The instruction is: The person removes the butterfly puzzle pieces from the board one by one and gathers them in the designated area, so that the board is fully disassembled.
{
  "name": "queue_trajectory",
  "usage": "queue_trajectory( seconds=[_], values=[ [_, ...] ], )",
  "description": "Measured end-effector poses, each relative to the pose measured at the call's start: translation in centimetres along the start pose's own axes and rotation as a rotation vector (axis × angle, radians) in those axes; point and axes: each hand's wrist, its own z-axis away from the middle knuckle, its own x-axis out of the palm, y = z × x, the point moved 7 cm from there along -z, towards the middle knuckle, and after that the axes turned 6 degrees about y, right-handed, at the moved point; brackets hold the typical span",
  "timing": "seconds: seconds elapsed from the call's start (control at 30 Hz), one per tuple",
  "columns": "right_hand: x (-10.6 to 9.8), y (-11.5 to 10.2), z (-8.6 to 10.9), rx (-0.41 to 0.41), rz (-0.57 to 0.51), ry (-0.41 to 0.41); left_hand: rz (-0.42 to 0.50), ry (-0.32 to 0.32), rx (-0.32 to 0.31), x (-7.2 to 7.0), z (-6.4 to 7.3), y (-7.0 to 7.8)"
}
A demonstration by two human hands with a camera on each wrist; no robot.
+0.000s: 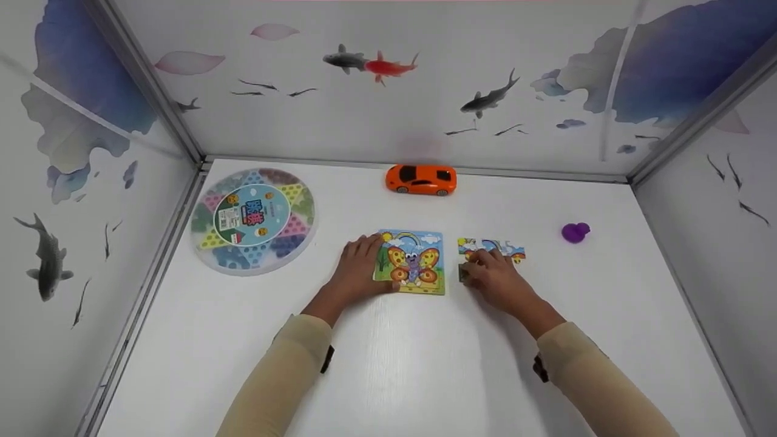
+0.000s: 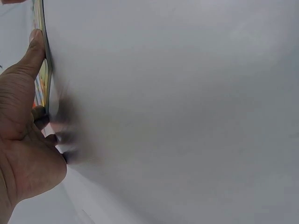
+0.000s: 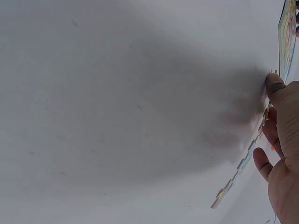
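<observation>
A square butterfly puzzle board (image 1: pixel 414 261) lies flat at the middle of the white table. My left hand (image 1: pixel 359 267) holds it by its left side, with the thumb at the near edge and the fingers around the far left corner. The left wrist view shows the thumb against the rim of the board (image 2: pixel 48 74). Just right of the board, my right hand (image 1: pixel 495 280) pinches a small dark puzzle piece (image 1: pixel 463 273) between thumb and fingers. Partly under that hand is a row of joined puzzle pieces (image 1: pixel 515 250), showing rainbow and sky; the hand hides some of them.
An orange toy car (image 1: pixel 421 180) stands by the back wall. At the back left lies a round Chinese checkers box (image 1: pixel 254 221). A small purple toy (image 1: pixel 575 232) sits toward the right. Printed panels with fish enclose the table on the back and both sides.
</observation>
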Motion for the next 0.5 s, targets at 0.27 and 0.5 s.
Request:
queue_trajectory(
  seconds=[0.27,0.5],
  values=[
    [0.13,0.14,0.08,0.002,-0.011,0.001,-0.012,0.011,-0.005,-0.06,0.03,0.02],
    [0.11,0.33,-0.01,0.003,-0.049,-0.014,-0.010,0.013,0.000,-0.11,0.10,0.08]
  ],
)
